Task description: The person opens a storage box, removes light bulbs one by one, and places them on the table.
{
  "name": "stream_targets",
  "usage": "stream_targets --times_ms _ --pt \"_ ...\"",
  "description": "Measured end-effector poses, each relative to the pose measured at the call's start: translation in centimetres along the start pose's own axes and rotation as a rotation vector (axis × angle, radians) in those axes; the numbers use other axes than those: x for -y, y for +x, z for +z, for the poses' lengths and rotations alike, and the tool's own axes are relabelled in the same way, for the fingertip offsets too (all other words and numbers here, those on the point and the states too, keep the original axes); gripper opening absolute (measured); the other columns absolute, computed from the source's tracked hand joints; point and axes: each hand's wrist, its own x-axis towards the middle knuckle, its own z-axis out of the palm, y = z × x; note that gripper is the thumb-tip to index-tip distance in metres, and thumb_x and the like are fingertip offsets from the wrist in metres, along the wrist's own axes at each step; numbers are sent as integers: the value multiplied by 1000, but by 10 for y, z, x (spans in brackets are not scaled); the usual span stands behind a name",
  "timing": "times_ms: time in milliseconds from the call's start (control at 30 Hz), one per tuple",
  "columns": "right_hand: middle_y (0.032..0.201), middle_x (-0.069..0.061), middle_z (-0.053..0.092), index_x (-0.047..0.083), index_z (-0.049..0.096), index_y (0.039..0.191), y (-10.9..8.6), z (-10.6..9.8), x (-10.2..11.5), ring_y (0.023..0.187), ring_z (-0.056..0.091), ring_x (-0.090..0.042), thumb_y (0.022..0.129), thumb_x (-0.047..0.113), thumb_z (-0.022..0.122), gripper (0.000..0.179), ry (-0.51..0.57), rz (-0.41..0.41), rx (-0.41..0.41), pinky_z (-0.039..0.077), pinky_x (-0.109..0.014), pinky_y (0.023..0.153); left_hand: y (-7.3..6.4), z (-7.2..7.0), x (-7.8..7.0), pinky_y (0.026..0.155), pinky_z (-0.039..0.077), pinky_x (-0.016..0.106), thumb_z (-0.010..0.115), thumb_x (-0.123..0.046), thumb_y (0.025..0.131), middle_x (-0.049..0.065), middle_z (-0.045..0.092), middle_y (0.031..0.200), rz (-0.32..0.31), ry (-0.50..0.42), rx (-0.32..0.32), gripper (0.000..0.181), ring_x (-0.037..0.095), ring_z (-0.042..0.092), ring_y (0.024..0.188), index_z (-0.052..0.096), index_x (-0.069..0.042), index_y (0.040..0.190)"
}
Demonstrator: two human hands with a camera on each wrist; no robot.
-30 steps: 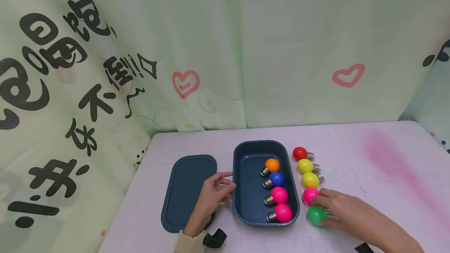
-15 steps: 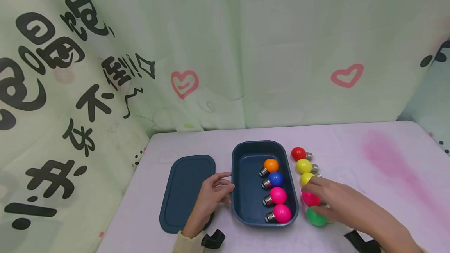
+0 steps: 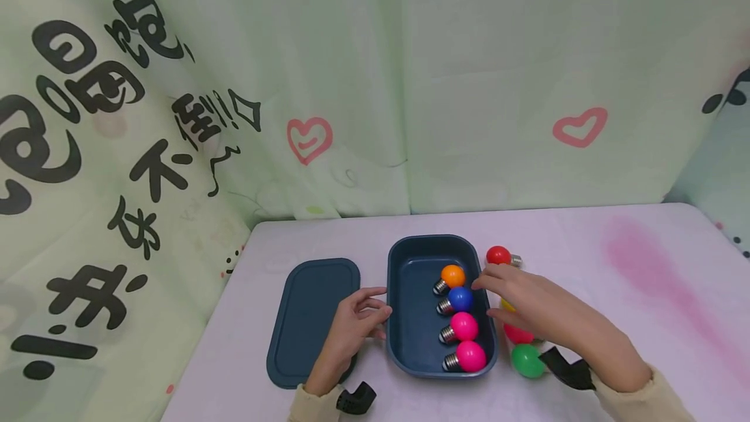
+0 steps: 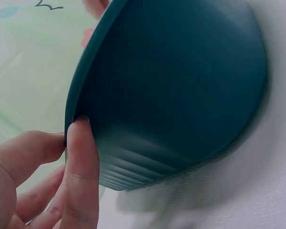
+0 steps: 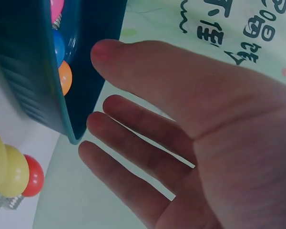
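A dark blue box [image 3: 410,350] holds toy light bulbs: an orange bulb [image 3: 453,276], a blue bulb [image 3: 461,298] and two pink ones [image 3: 465,326]. My left hand [image 3: 354,321] touches the box's left wall near the rim with its fingertips. Over the right rim hovers my right hand [image 3: 527,298], fingers loosely extended and holding nothing in the right wrist view. Beneath and beside it, outside the box, lie a red bulb [image 3: 499,255], a mostly hidden yellow bulb [image 3: 507,305], a partly hidden pink bulb [image 3: 518,335] and a green bulb [image 3: 528,361]. The right wrist view shows another yellow bulb [image 5: 15,171].
A flat dark blue lid [image 3: 305,318] lies left of the box, partly behind my left hand. The pale table [image 3: 644,279] bears a pink smear at the right. Behind it hangs a printed green curtain [image 3: 469,83].
My right hand has moved from beside the green and pink bulbs, up and left over the yellow ones, to the box's right rim. My left hand stays at the box.
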Motion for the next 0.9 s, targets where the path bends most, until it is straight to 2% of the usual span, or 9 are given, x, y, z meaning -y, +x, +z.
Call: stream_targets --times_ms 233,500,633,900 --pt "114 -10 63 4 67 118 23 -2 4 105 62 -26 80 17 83 43 -20 -34 6 61 -35 78 0 0 -1 61 60 26 73 -14 91 7 67 96 -4 -5 1 48 12 67 76 57 -2 135" --pt "112 -8 63 5 67 118 45 6 2 100 62 -20 83 16 81 39 -4 -56 -4 60 -30 77 0 0 -1 61 59 25 73 -14 91 6 67 96 -8 -11 1 48 12 66 75 57 -1 135" --pt "107 -6 63 6 68 115 57 11 -2 96 61 -17 85 14 79 34 -7 -93 0 59 -29 78 0 0 -1 61 60 25 73 -15 91 7 67 96 -6 -8 -1 48 12 66 74 57 -1 134" --pt "107 -13 64 2 68 115 76 17 -5 96 62 -24 85 10 77 31 1 -78 67 61 -31 76 0 0 -1 61 60 25 73 -15 91 7 68 96 -16 2 -4 47 11 66 73 58 -2 134"
